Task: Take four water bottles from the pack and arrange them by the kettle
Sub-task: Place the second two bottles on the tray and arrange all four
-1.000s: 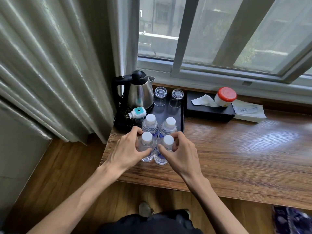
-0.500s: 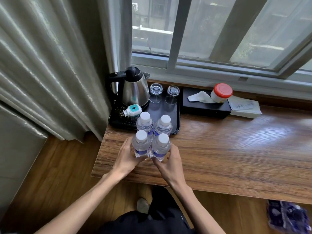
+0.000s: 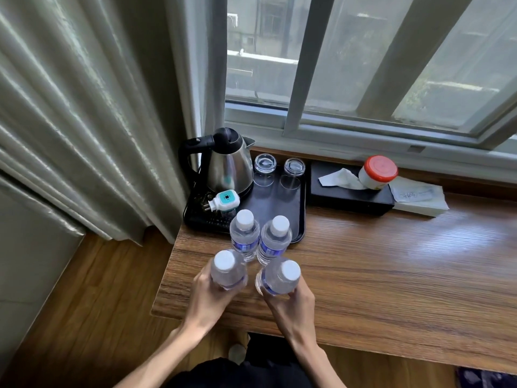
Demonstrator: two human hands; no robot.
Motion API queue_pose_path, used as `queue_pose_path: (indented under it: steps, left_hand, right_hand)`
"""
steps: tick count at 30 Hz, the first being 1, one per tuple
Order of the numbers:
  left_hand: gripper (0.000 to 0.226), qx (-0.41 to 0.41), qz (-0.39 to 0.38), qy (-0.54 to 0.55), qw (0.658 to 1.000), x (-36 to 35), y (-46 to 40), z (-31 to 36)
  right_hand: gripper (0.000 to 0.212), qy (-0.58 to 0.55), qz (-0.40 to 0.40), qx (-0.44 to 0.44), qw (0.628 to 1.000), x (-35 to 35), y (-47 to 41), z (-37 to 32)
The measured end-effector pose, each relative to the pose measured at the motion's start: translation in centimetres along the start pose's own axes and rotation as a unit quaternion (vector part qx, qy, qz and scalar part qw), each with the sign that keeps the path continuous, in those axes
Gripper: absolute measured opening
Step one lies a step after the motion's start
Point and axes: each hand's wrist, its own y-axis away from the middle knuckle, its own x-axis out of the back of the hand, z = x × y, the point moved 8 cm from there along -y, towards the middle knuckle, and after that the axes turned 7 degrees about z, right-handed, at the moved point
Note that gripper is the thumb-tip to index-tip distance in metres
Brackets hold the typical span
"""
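**Two bottles in your grip, two standing ahead of your fingers**

Your left hand (image 3: 208, 296) is wrapped around the left near bottle (image 3: 227, 270), fingers curled about its lower body, white cap tipped up toward you. Your right hand (image 3: 291, 302) clasps the right near bottle (image 3: 279, 275) the same way, its cap leaning to the right. The two held bottles sit apart from each other, with a narrow gap between them.

Just beyond your fingertips, the left far bottle (image 3: 244, 236) and the right far bottle (image 3: 274, 240) stand upright, side by side and touching or nearly so, at the near edge of the black tray (image 3: 299, 219); you cannot tell whether their bases rest on the tray or on the wooden table (image 3: 391, 261).

Farther out from your left fingers, the kettle (image 3: 228, 165) stands at the tray's back left corner, a white-and-teal plug (image 3: 223, 201) lying in front of it. Two upturned glasses (image 3: 265, 169) stand just right of the kettle. Beyond your right hand, well apart, a black tissue box (image 3: 349, 196) carries a red-lidded jar (image 3: 377, 172).
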Motion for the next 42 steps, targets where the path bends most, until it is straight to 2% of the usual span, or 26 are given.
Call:
queue_pose_path:
  steps: [5,7,10,15,21,29,33,42]
  left_hand:
    - [0.06,0.023,0.046,0.022,0.998,4.1,-0.9,0.5]
    - [0.05,0.004,0.076,0.007,0.997,5.9,-2.3,1.3]
    - [0.058,-0.041,0.086,-0.024,0.995,7.5,-5.0,3.8]
    - [0.045,-0.081,0.104,-0.05,0.99,7.9,-10.4,6.8]
    - [0.055,-0.082,0.045,-0.031,0.995,4.2,-15.8,9.5]
    - [0.056,-0.125,-0.057,-0.049,0.989,-5.7,-19.0,12.6]
    - [0.04,-0.135,-0.072,-0.079,0.985,-9.0,-19.9,12.4]
    - [0.034,-0.089,-0.076,-0.092,0.989,-12.0,-21.5,8.5]
  right_hand:
    - [0.044,-0.025,0.037,-0.009,0.999,3.7,-0.9,-0.6]
    - [0.042,-0.032,0.044,-0.023,0.998,5.1,-1.7,-0.4]
    - [0.044,-0.042,0.051,-0.038,0.997,6.8,-3.6,-0.2]
    - [0.041,-0.041,0.048,-0.029,0.998,7.7,-8.1,-1.8]
    - [0.037,-0.03,0.031,-0.002,0.999,6.2,-13.1,-4.3]
    - [0.038,-0.003,-0.005,0.014,1.0,2.7,-18.9,-5.8]
    - [0.039,0.008,-0.022,0.011,1.0,1.1,-20.8,-5.1]
    - [0.036,-0.007,-0.03,-0.008,1.0,-1.4,-23.5,-4.2]
